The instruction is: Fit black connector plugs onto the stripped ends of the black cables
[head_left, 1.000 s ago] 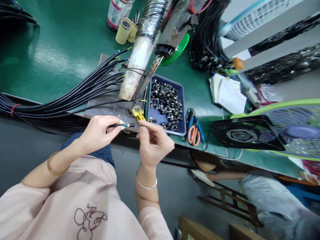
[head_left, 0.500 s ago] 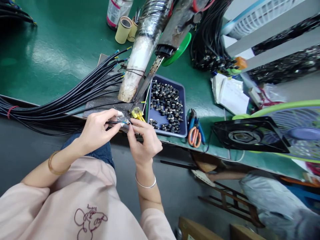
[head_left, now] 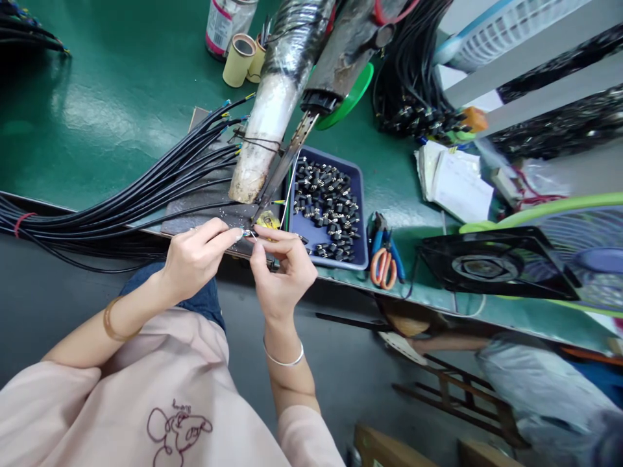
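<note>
Fingertips nearly meet at the table's front edge: the left hand (head_left: 197, 259) pinches a small wire end (head_left: 247, 233), and the right hand (head_left: 285, 269) appears closed on a thin pale wire (head_left: 289, 194). Behind them, black cables (head_left: 146, 178) cross a dark board (head_left: 185, 223) on the green table (head_left: 121, 130). Rightward sit a blue tray (head_left: 309, 228) of plugs (head_left: 331, 194), pliers (head_left: 384, 256) and a black fan (head_left: 479, 264). Farther back are papers (head_left: 460, 185), a cup (head_left: 239, 61) and a white basket (head_left: 516, 39).

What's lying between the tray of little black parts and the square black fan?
The head view shows tools with orange and blue handles between the tray and fan.
</note>
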The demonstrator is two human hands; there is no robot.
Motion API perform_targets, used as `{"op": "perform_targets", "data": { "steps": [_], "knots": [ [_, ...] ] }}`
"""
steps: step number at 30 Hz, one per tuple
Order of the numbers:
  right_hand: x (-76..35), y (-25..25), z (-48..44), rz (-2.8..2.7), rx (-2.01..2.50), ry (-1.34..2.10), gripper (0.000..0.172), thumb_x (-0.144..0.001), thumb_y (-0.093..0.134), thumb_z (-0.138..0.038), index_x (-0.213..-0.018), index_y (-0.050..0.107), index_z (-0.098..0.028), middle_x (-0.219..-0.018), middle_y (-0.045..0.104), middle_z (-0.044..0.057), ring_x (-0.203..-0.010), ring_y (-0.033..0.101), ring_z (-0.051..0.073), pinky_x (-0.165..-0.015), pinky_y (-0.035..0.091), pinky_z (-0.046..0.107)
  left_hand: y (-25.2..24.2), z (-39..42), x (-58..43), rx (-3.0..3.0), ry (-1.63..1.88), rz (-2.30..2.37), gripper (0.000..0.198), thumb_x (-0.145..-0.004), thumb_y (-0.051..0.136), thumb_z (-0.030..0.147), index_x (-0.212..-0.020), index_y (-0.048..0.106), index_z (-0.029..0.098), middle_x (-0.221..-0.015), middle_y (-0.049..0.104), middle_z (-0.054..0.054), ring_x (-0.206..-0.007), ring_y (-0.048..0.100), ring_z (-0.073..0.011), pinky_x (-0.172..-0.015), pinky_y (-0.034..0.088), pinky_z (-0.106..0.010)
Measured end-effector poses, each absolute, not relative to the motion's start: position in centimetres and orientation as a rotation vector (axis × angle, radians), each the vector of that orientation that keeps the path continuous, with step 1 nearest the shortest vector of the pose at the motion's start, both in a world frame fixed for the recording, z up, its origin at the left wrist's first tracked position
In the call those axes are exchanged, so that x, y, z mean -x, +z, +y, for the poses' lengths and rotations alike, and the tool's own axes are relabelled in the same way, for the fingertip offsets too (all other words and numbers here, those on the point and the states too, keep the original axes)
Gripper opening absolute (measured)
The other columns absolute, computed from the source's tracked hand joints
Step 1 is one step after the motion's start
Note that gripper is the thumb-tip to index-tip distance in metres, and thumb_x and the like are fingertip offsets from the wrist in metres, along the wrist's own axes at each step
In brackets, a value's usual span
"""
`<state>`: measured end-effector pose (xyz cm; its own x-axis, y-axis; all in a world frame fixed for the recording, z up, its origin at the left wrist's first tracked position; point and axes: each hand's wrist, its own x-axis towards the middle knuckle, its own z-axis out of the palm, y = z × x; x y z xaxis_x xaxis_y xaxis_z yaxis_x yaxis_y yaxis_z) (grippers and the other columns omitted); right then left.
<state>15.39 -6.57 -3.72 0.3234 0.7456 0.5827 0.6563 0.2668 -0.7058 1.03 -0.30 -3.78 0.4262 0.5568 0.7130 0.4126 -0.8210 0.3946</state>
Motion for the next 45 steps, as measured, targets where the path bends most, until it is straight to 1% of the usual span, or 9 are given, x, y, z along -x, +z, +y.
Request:
{"op": "perform_targets", "data": {
  "steps": [3, 5, 14, 18, 23, 29, 34, 39, 45],
  "knots": [
    [-15.4, -3.9, -6.4, -1.364, 1.421, 0.088, 0.012, -0.086, 0.064, -0.012, -0.081, 0.059, -0.022, -0.097, 0.074, 0.003, -0.088, 0.075, 0.018, -0.080, 0.063, 0.036, -3.7, -0.1, -1.1, -2.529, 1.327, 0.883, 0.024, -0.097, 0.047, 0.010, -0.101, 0.070, 0.013, -0.084, 0.073, -0.005, -0.067, 0.067, -0.0106, -0.062, 0.050, -0.019],
    [-15.4, -3.9, -6.3, -1.352, 1.411, 0.092, 0.011, -0.086, 0.064, -0.012, -0.082, 0.059, -0.022, -0.097, 0.073, 0.003, -0.088, 0.075, 0.018, -0.082, 0.063, 0.037, -3.6, 0.0, -1.2, -2.524, 1.312, 0.889, 0.024, -0.098, 0.046, 0.011, -0.102, 0.070, 0.012, -0.083, 0.072, -0.005, -0.066, 0.066, -0.0102, -0.060, 0.049, -0.018],
    [-15.4, -3.7, -5.7, -1.352, 1.385, 0.076, 0.011, -0.086, 0.065, -0.013, -0.081, 0.061, -0.021, -0.094, 0.074, 0.002, -0.088, 0.074, 0.018, -0.079, 0.063, 0.035, -3.4, 0.4, -1.2, -2.489, 1.294, 0.893, 0.027, -0.099, 0.044, 0.012, -0.102, 0.071, 0.015, -0.082, 0.070, -0.004, -0.068, 0.064, -0.0090, -0.060, 0.047, -0.017],
    [-15.4, -3.2, -5.4, -1.369, 1.366, 0.013, 0.013, -0.085, 0.066, -0.011, -0.080, 0.061, -0.022, -0.091, 0.075, 0.002, -0.087, 0.074, 0.017, -0.077, 0.062, 0.033, -3.3, 0.5, -1.2, -2.480, 1.325, 0.882, 0.025, -0.097, 0.047, 0.010, -0.102, 0.072, 0.015, -0.084, 0.071, -0.005, -0.073, 0.066, -0.0099, -0.064, 0.049, -0.017],
    [-15.4, -2.7, -5.2, -1.404, 1.383, -0.062, 0.013, -0.084, 0.068, -0.010, -0.081, 0.064, -0.022, -0.088, 0.075, 0.001, -0.084, 0.073, 0.017, -0.076, 0.061, 0.033, -3.3, 0.6, -1.2, -2.484, 1.371, 0.866, 0.025, -0.096, 0.048, 0.010, -0.100, 0.072, 0.016, -0.086, 0.072, -0.005, -0.075, 0.067, -0.0099, -0.068, 0.052, -0.017],
    [-15.1, -2.6, -5.2, -1.438, 1.397, -0.136, 0.014, -0.084, 0.068, -0.010, -0.083, 0.063, -0.023, -0.089, 0.075, 0.001, -0.086, 0.073, 0.017, -0.076, 0.061, 0.034, -3.4, 0.7, -1.1, -2.446, 1.362, 0.827, 0.025, -0.095, 0.049, 0.007, -0.102, 0.071, 0.016, -0.088, 0.070, -0.006, -0.078, 0.066, -0.0110, -0.071, 0.050, -0.019],
    [-15.2, -2.6, -5.7, -1.484, 1.380, -0.091, 0.016, -0.083, 0.066, -0.008, -0.081, 0.059, -0.022, -0.094, 0.076, 0.004, -0.088, 0.074, 0.016, -0.076, 0.062, 0.033, -2.9, 0.7, -0.8, -2.501, 1.292, 0.825, 0.024, -0.095, 0.049, 0.006, -0.101, 0.071, 0.014, -0.086, 0.070, -0.006, -0.075, 0.065, -0.0106, -0.069, 0.050, -0.018],
    [-15.3, -2.8, -6.1, -1.517, 1.425, -0.031, 0.015, -0.085, 0.065, -0.010, -0.080, 0.059, -0.023, -0.090, 0.076, 0.003, -0.088, 0.074, 0.018, -0.078, 0.062, 0.036, -2.9, 0.5, -0.4, -2.551, 1.189, 0.822, 0.024, -0.096, 0.048, 0.010, -0.100, 0.071, 0.014, -0.083, 0.069, -0.004, -0.070, 0.064, -0.0102, -0.063, 0.048, -0.018],
    [-15.2, -2.5, -6.6, -1.479, 1.406, -0.016, 0.013, -0.085, 0.066, -0.009, -0.083, 0.063, -0.022, -0.088, 0.076, 0.002, -0.089, 0.074, 0.017, -0.080, 0.061, 0.034, -2.5, 0.0, -0.2, -2.528, 1.161, 0.810, 0.022, -0.097, 0.048, 0.011, -0.100, 0.070, 0.014, -0.084, 0.068, -0.005, -0.072, 0.064, -0.0101, -0.066, 0.049, -0.018]
  ]
}}
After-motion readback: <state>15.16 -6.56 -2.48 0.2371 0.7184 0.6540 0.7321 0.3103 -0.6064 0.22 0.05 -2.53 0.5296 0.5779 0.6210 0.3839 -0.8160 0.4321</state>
